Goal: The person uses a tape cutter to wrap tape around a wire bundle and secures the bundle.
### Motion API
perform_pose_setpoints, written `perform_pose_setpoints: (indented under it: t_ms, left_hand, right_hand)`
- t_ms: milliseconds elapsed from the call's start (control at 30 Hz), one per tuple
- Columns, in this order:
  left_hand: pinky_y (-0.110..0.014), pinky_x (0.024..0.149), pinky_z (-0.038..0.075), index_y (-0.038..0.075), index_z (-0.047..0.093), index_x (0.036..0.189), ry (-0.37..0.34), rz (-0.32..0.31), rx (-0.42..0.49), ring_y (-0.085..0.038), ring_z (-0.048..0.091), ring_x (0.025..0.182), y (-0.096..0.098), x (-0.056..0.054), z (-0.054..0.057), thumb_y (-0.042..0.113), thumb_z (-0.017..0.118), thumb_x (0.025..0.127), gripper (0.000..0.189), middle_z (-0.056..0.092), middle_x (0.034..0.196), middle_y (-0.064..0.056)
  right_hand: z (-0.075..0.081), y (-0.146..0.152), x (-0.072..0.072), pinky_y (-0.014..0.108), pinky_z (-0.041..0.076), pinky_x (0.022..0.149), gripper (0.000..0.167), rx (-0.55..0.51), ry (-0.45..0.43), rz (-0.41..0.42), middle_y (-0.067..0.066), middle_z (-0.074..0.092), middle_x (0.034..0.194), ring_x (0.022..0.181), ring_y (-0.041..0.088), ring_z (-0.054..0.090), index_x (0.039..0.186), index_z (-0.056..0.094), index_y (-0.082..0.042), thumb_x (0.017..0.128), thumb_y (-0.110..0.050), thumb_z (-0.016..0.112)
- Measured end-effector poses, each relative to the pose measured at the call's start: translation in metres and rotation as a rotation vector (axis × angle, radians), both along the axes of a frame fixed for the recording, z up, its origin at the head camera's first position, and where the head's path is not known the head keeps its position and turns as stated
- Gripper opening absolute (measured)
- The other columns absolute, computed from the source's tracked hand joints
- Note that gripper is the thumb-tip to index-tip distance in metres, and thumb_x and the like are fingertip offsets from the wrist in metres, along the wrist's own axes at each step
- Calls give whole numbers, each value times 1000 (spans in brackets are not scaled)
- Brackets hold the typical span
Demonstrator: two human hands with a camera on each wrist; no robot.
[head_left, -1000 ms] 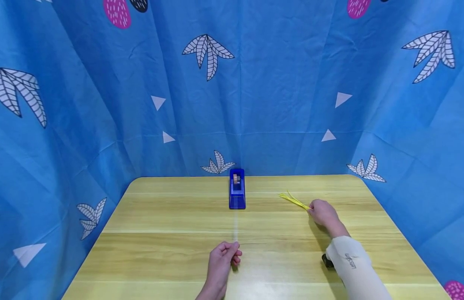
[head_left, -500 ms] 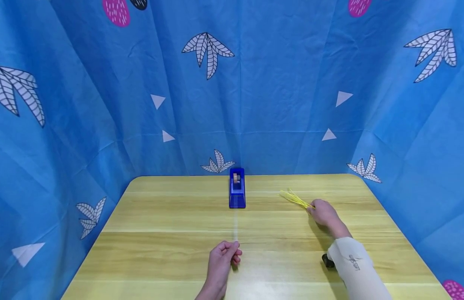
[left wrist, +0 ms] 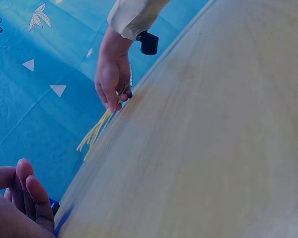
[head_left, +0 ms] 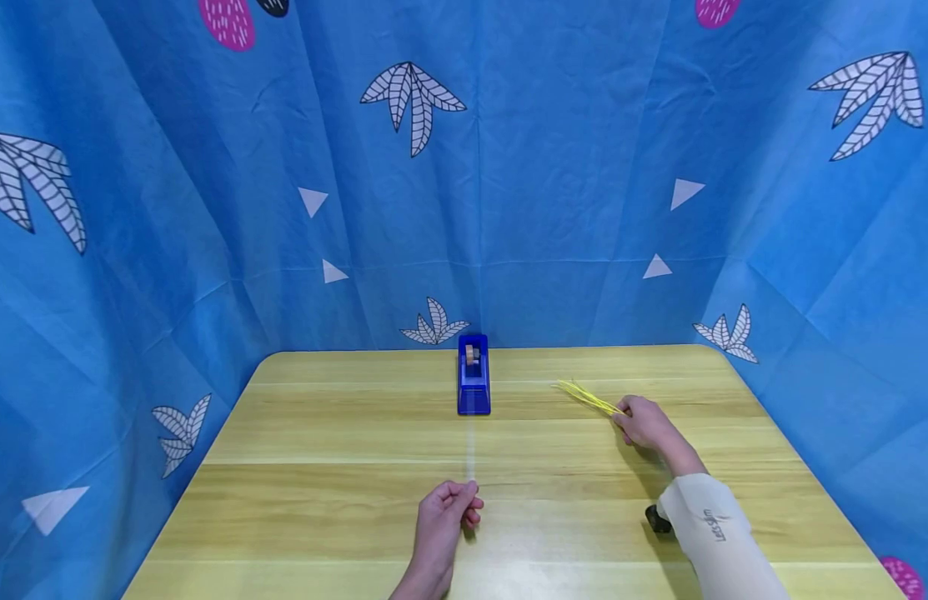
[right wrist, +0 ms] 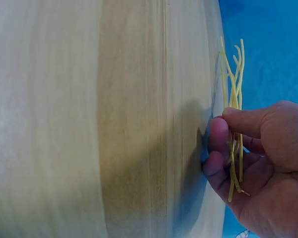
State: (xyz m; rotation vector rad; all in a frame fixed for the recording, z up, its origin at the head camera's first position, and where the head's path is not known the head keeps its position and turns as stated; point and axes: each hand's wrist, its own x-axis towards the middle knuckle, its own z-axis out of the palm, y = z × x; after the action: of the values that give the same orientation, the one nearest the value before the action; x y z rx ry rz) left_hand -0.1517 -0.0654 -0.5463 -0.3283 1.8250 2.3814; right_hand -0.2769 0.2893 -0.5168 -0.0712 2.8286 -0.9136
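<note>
My left hand [head_left: 443, 518] pinches the end of a clear strip of tape [head_left: 471, 450] between thumb and forefinger. That strip runs straight back to a blue tape dispenser [head_left: 474, 375] near the table's far edge. Over the right side, my right hand [head_left: 644, 422] pinches a bundle of thin yellow strands [head_left: 587, 397], whose free ends fan out toward the left. In the right wrist view the strands [right wrist: 233, 89] pass between thumb and fingertips, their lower ends hanging in front of the palm. The left wrist view shows the left hand's curled fingers [left wrist: 32, 193] at its lower left corner.
The wood-patterned table [head_left: 321, 483] has rounded far corners. A blue printed curtain [head_left: 569, 167] surrounds it at the back and both sides. A black device [head_left: 658, 518] sits at the right wrist, beside the pale sleeve [head_left: 722, 537].
The right hand has turned slightly, and the yellow strands, more spread half a second ago, lie closer together now. The left hand and tape strip have stayed in place.
</note>
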Motion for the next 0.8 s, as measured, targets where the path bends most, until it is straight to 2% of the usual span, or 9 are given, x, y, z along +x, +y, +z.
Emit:
perform_pose_setpoints:
  t_ms: [67,233,533,633,800]
  left_hand:
    - [-21,61,52,-1,65,96,1,-1,1,-10,61,64,0,0,0,15,69,100,18,71,77,0]
    - [-21,61,52,-2,65,96,0,-2,-2,-10,61,64,-1,0,0,15,69,100,18,71,77,0]
    - [-21,61,52,-1,65,96,0,1,-1,-9,61,64,0,1,1,15,69,100,17,71,77,0]
    - [-21,61,52,-1,65,96,2,-2,0,-9,61,64,0,1,1,15,69,100,17,71,77,0]
    - [-21,61,52,-1,65,96,7,-5,2,-9,61,64,-1,0,0,15,69,100,17,71,77,1]
  right_hand:
    - [-1,0,0,29,41,60,15,-10,3,-7,3,59,61,54,14,52,108,60,6,104,-7,55]
    - [-1,0,0,31,46,63,23,-39,29,-6,10,64,83,60,15,56,118,61,12,104,-6,55]
    - [-1,-1,-1,41,50,75,22,18,72,-20,18,68,97,81,25,58,113,66,10,102,-7,59]
    - [-1,-1,-2,41,49,75,22,26,67,-22,17,68,97,82,25,57,113,67,10,103,-7,58]
    - [-2,-1,-1,32,38,63,19,15,77,13,6,55,73,66,19,46,97,70,3,104,-10,58]
